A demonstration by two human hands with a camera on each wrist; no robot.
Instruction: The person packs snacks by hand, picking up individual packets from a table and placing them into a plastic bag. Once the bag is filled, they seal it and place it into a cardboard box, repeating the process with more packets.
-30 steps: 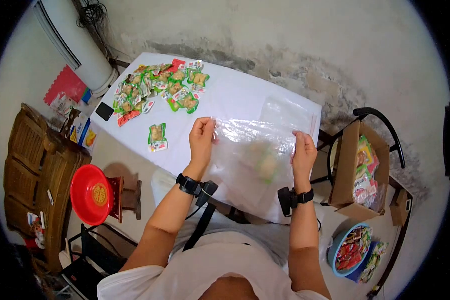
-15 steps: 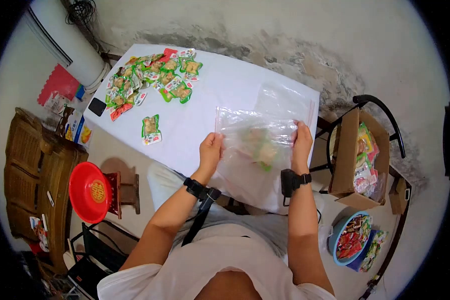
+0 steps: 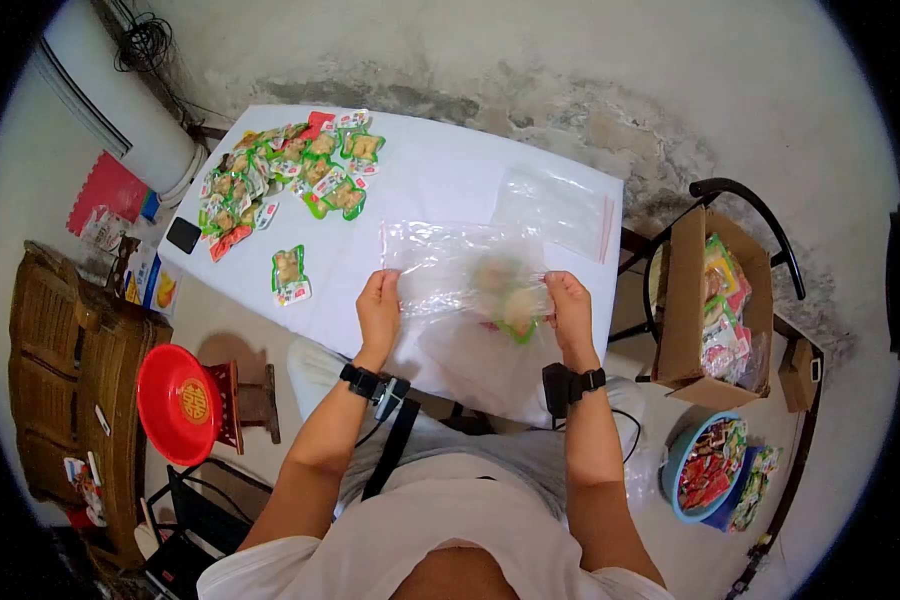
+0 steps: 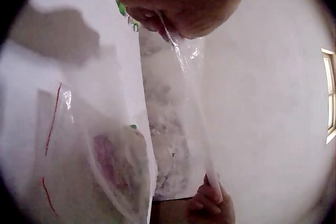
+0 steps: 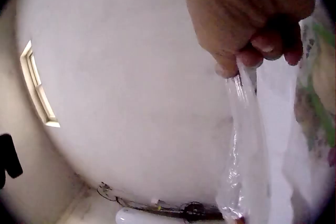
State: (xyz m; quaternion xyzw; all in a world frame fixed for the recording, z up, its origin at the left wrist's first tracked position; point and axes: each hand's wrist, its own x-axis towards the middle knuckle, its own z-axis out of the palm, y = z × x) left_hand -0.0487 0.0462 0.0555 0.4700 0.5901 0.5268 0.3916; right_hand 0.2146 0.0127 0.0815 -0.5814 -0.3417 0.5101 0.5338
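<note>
A clear plastic bag is stretched between the two hands over the near side of the table. My left hand pinches its left edge; in the left wrist view a taut fold of film runs down from those fingers. At the opposite edge my right hand grips the plastic between thumb and fingers, seen also in the right wrist view, where the film hangs from the fingertips. Inside the bag, toward its right side, show green-edged food packets. The bag's upper part lies beyond the hands.
A heap of similar packets covers the table's far left, with one packet apart and a phone by the edge. Another clear bag lies flat at right. A filled carton and blue basin stand right; a red basin left.
Both hands have come down from the bag's upper corners to its sides and shifted left with it. The bag's top now extends past the hands, and the packets inside show more clearly.
</note>
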